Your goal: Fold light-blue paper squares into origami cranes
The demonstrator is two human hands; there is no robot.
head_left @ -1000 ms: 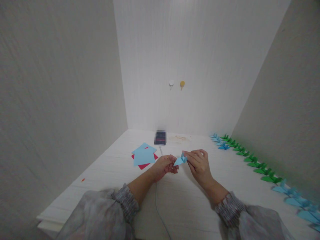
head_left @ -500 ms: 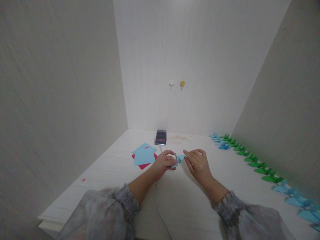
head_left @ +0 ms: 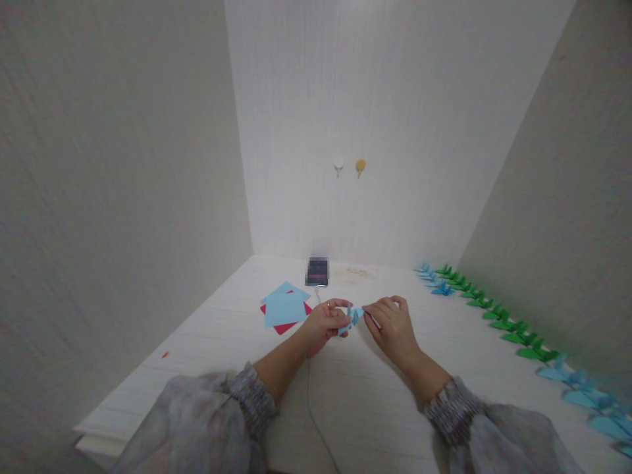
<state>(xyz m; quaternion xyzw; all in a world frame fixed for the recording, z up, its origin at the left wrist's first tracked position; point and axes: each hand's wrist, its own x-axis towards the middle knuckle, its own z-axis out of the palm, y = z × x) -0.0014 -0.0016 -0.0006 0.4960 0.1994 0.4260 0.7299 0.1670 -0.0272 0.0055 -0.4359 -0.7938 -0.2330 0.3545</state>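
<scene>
A small light blue folded paper figure point(head_left: 353, 315) is held just above the white table point(head_left: 207, 355), between both hands. My left hand point(head_left: 323, 324) pinches its left side, fingers curled round it. From the right, my right hand point(head_left: 392, 326) pinches the figure's other end with thumb and fingertips. Both wrists wear grey gathered sleeves.
Light blue and red paper squares point(head_left: 285, 309) lie left of my hands. A phone point(head_left: 317, 272) stands at the back with a cable point(head_left: 316, 415) running toward me. A row of green point(head_left: 498, 319) and blue folded figures point(head_left: 587, 395) lines the right wall.
The hands have drawn closer together and the paper figure looks smaller and more tightly pinched; it has shifted slightly left and lower.
</scene>
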